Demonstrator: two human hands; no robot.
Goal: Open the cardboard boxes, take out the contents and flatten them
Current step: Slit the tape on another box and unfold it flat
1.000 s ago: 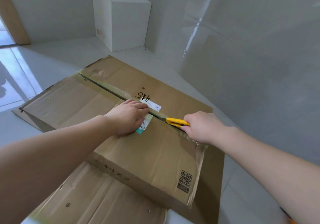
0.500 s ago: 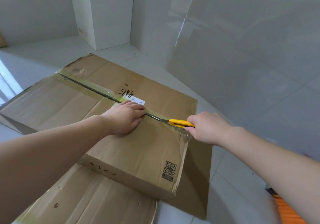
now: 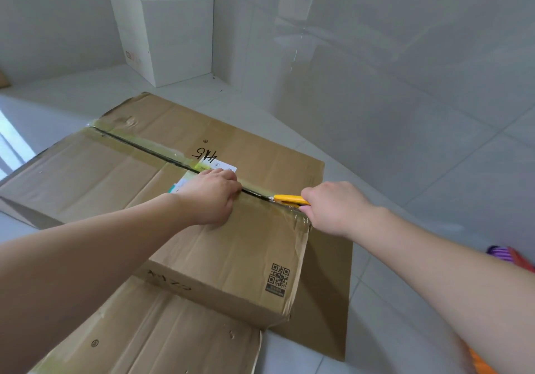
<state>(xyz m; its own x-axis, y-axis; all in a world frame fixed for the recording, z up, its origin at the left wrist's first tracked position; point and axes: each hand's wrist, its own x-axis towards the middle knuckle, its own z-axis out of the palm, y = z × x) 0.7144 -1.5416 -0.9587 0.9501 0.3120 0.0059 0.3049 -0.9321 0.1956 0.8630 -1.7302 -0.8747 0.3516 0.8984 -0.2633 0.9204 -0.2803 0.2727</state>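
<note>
The box point(image 3: 220, 246) lies on the floor point(image 3: 434, 228), on top of flattened cardboard point(image 3: 150, 336). The left hand point(image 3: 212, 197) rests on the box's top, fingers curled at the taped seam point(image 3: 150, 149). The right hand point(image 3: 335, 207) grips a yellow knife point(image 3: 288, 199), fingers wrapped round its handle, its tip at the seam near the box's right edge. A white box point(image 3: 170, 28) stands in the corner.

We see the brown cardboard box point(image 3: 225, 252) lying taped on flattened cardboard point(image 3: 327, 281), its seam partly slit.
</note>
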